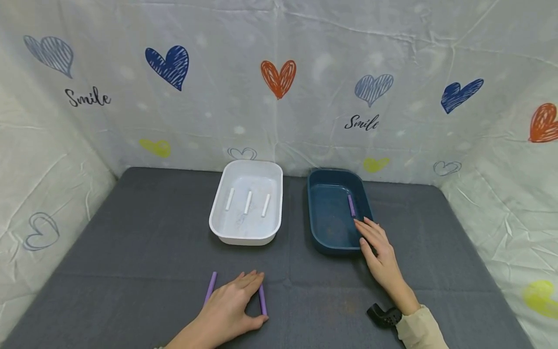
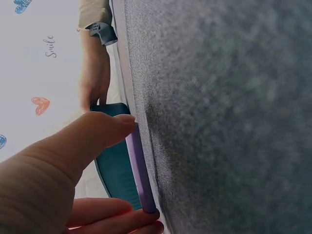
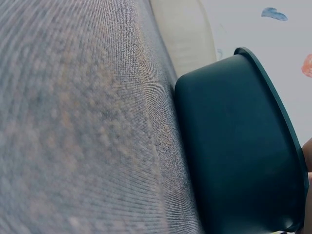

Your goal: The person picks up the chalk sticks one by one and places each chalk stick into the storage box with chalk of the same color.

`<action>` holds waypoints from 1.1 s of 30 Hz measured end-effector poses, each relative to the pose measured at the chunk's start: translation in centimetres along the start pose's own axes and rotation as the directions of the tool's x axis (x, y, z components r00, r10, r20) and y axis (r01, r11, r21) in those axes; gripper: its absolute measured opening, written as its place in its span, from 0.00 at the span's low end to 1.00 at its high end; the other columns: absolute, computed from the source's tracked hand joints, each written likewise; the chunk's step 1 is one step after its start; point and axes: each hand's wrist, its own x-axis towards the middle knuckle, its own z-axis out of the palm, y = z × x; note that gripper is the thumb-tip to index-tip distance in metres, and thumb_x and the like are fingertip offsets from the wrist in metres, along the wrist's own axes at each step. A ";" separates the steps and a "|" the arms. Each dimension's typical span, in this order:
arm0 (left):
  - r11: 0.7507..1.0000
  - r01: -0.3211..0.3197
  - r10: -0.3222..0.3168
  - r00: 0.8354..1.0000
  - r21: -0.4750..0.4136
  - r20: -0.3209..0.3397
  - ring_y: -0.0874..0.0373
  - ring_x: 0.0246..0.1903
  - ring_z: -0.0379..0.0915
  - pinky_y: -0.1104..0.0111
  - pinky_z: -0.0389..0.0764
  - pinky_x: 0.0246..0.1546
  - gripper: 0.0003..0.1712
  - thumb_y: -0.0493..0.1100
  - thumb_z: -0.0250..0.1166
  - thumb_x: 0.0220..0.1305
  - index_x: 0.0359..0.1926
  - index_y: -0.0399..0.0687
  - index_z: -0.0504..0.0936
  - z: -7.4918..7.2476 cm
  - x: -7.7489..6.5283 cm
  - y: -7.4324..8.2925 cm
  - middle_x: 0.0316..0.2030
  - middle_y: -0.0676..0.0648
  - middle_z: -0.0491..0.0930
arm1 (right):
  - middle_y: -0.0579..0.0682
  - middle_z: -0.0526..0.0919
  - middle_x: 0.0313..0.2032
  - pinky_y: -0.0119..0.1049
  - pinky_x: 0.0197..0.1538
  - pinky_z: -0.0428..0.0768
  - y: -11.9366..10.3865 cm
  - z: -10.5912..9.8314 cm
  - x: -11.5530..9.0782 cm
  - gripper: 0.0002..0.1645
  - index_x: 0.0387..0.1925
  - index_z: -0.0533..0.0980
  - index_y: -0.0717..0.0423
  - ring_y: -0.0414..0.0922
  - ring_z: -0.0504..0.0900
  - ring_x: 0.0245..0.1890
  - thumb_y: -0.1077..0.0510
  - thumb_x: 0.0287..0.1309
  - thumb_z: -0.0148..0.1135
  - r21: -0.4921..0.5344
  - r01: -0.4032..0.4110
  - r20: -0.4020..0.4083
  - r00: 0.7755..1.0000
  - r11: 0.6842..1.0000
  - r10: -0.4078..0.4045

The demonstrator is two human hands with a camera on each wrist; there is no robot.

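Lighting the desk (image 1: 144,228) softly in the head view; casting faint shadow beneath the white tray (image 1: 247,238); blurring desk foreground in both dimmer wrist views.

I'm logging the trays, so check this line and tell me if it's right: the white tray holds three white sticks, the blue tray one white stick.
Not quite: the stick in the blue tray is purple, not white, as the head view shows. The white tray does hold three white sticks.
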 end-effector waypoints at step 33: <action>0.998 -0.057 0.057 0.998 0.004 -0.026 0.45 0.56 0.78 0.53 0.79 0.54 0.42 0.52 0.80 0.42 0.57 0.32 0.80 0.0 2.1 0.9 0.55 0.37 0.81 | 0.59 0.73 0.65 0.54 0.74 0.48 0.0 -0.1 0.0 0.26 0.66 0.72 0.61 0.58 0.62 0.70 0.68 0.68 0.52 0.011 -0.042 0.024 0.999 0.999 0.041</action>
